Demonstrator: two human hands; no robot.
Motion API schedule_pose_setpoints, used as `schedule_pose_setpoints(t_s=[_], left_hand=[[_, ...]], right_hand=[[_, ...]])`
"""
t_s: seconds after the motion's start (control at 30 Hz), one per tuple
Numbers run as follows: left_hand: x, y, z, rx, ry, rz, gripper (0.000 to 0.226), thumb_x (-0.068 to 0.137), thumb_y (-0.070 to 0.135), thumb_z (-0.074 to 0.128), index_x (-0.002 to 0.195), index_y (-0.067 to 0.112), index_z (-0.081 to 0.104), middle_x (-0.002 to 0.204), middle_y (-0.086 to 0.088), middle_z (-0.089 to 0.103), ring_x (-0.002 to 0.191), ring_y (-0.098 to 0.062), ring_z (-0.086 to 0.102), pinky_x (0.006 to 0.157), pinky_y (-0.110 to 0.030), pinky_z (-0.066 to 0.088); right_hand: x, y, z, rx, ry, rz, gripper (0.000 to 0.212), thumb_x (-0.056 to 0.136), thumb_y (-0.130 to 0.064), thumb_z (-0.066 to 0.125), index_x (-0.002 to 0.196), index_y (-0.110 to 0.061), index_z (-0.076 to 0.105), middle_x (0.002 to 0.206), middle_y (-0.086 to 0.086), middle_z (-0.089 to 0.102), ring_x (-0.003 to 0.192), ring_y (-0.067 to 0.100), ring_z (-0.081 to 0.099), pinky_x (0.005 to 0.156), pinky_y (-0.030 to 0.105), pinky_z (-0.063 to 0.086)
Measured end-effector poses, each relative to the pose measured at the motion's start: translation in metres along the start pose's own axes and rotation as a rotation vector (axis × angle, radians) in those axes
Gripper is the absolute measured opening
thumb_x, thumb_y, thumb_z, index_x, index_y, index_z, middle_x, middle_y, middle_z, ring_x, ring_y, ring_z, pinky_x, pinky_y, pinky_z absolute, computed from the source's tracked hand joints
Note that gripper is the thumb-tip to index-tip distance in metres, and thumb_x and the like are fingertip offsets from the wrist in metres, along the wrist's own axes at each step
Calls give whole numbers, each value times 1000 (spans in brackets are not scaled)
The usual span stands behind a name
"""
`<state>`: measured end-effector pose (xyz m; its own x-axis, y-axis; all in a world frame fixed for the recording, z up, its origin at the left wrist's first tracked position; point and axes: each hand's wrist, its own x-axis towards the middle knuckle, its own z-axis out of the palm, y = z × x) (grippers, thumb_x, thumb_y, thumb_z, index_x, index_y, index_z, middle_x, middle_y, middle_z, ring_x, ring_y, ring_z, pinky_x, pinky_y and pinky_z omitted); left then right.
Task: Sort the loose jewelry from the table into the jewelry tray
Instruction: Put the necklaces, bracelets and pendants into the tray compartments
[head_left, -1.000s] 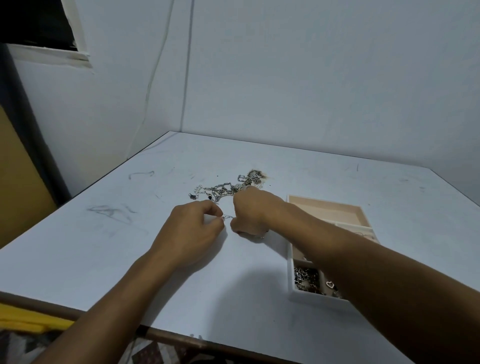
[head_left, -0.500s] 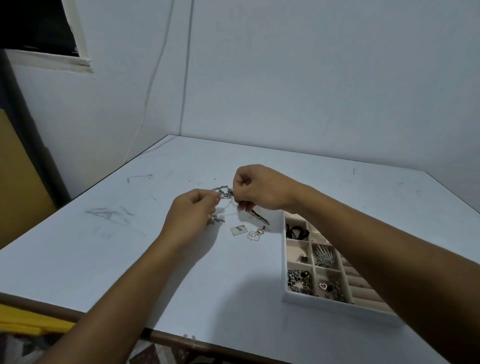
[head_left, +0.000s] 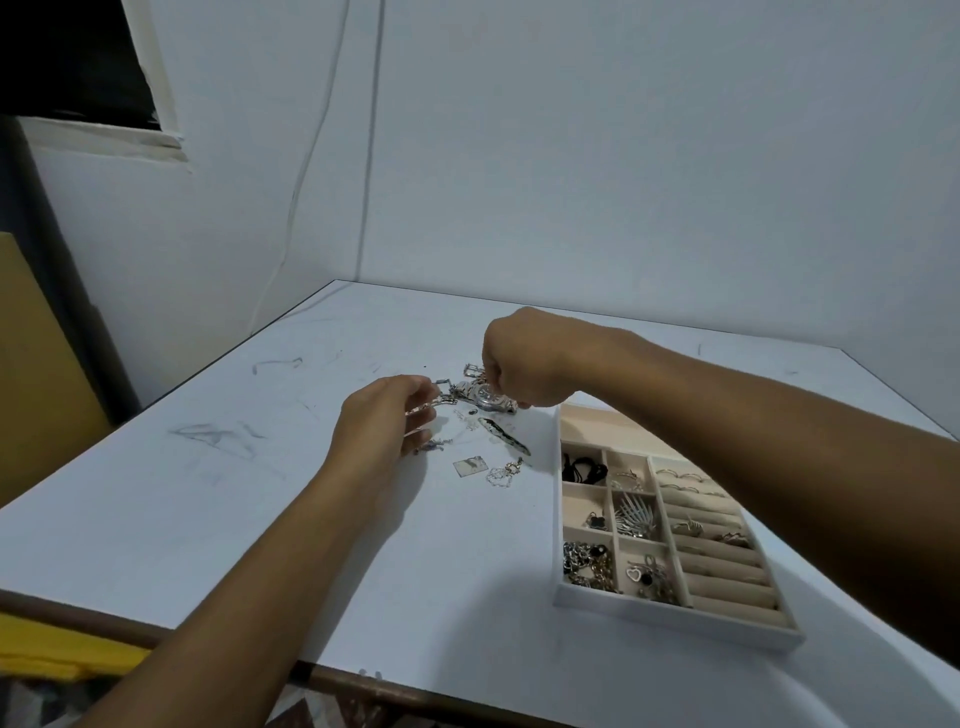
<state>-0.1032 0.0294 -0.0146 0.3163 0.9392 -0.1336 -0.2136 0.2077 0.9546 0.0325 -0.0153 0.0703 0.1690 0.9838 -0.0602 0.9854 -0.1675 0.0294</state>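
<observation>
Table left side: your white table (head_left: 208, 519) lay bare and smooth here, with grey scuff marks. Its left edge ran close along the wall, and brown trim lined the near edge.
Left hand: your left hand (head_left: 382, 431) hung just above the top, fingers curled, pinching the free end of a metal strap.
Task piece in hand: the wristwatch (head_left: 487, 399), silver with a link band and round face, was stretched between your two hands and lifted off the table.
Loose pieces: the rest lay on the table below the watch. There was a narrow speckled hair clip (head_left: 505, 437), a small flat square tile (head_left: 470, 465) and a fine chain charm (head_left: 500, 476), all near each other. Open tabletop lay nearer you.
Right hand: your right hand (head_left: 524, 364) was a closed fist, fingertips clamped on the watch at its case end.
Tray: the jewelry tray (head_left: 675, 621) was white-walled with a beige lining and sat right of the loose pieces, apart from them. Small square cells held dark cord, a silver leaf piece and chains. Padded rolls on its right held rings. Your right forearm crossed above its far corner.
</observation>
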Motion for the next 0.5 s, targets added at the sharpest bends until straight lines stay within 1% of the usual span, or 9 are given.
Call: schedule_pose_setpoints(t_s=[0.07, 0.13, 0.17, 0.23, 0.3, 0.37, 0.4, 0.5], left_hand=[[-2, 1, 3, -3, -8, 2, 15, 92, 16, 53, 91, 11, 67, 93, -4, 71, 78, -17, 65, 75, -31, 48], [-2, 2, 5, 6, -14, -5, 16, 92, 18, 52, 93, 11, 67, 96, -4, 73, 84, -19, 65, 76, -31, 50], [-1, 3, 6, 10, -20, -10, 17, 92, 19, 52, 92, 12, 67, 97, -4, 73, 87, -20, 66, 76, -31, 50], [-1, 3, 7, 6, -27, -19, 20, 93, 23, 50, 89, 13, 67, 97, -3, 74, 92, -21, 66, 79, -32, 51], [-3, 2, 10, -6, -36, -24, 25, 96, 27, 47, 87, 13, 67, 94, -2, 75, 95, -22, 66, 80, -33, 51], [-7, 1, 15, -11, -62, -34, 31, 97, 30, 44, 88, 13, 68, 95, -2, 75, 99, -24, 67, 85, -36, 51], [-9, 1, 18, -16, -84, -41, 33, 98, 31, 43, 90, 12, 68, 97, -3, 75, 102, -25, 67, 89, -37, 51], [-17, 1, 25, -30, -182, -67, 39, 100, 34, 40, 100, 9, 69, 103, -7, 74, 106, -27, 66, 96, -40, 48]], right_hand=[[-3, 1, -6, -6, 5, -3, 29, 86, -3, 46, 105, 2, 68, 101, 16, 72, 75, 22, 55, 63, 26, 39], [-4, 3, -12, -27, 1, -27, 28, 93, -10, 46, 107, 0, 68, 102, 15, 72, 87, 26, 66, 64, 27, 41], [-6, 5, -15, -17, -7, -39, 27, 94, -13, 46, 104, -2, 69, 98, 13, 74, 90, 25, 68, 65, 27, 44], [-10, 7, -23, 71, 4, -63, 23, 93, -14, 47, 95, -9, 70, 86, 6, 74, 79, 18, 68, 70, 27, 51], [-14, 8, -31, 197, 75, -84, 22, 92, -17, 49, 90, -11, 70, 79, 0, 71, 70, 13, 64, 72, 29, 53], [-17, 8, -40, 330, 129, -93, 22, 92, -18, 49, 89, -11, 70, 84, 3, 72, 76, 17, 67, 66, 28, 53], [-18, 8, -44, 369, 150, -94, 22, 91, -18, 50, 89, -10, 70, 89, 5, 72, 78, 19, 68, 63, 25, 52], [-21, 11, -55, 383, 209, -96, 22, 91, -17, 50, 92, -9, 70, 91, 2, 72, 74, 13, 63, 55, 16, 45]])
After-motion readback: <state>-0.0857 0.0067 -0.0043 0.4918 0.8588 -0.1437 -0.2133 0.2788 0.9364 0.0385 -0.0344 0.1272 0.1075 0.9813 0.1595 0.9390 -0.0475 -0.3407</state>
